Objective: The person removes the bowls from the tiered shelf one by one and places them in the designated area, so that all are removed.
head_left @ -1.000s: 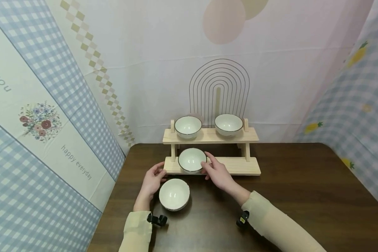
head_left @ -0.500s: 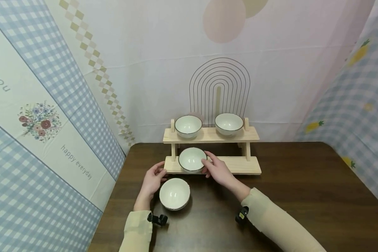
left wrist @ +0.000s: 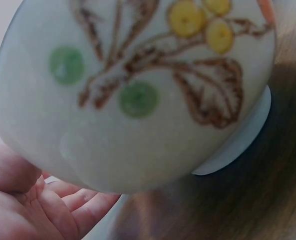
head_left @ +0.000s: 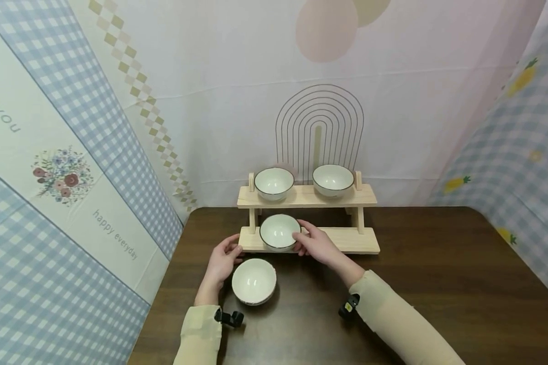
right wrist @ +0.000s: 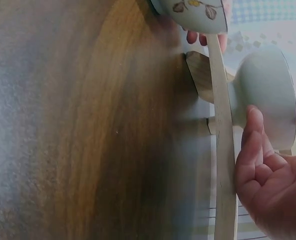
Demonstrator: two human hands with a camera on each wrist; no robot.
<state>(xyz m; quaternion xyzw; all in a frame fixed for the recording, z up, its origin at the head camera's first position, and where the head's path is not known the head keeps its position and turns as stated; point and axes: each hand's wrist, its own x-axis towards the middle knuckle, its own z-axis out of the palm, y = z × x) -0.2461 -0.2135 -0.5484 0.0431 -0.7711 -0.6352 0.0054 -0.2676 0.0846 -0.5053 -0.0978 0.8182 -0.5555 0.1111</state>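
Below frame centre, the bowl (head_left: 277, 231) is pinched by the right hand (head_left: 320, 247); the rack (head_left: 352, 241) is gripped by the left hand (head_left: 222, 261). Placement appears underway; release seems called for.

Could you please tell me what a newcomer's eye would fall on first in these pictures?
Probably the two-tier wooden rack below the middle of the head view, with two white, dark-rimmed bowls side by side on its upper shelf. Next might come the right hand, holding a third bowl on the lower shelf's left part. The left wrist view is dominated by a painted sprig on a bowl's side, with brown leaves and yellow and green dots.
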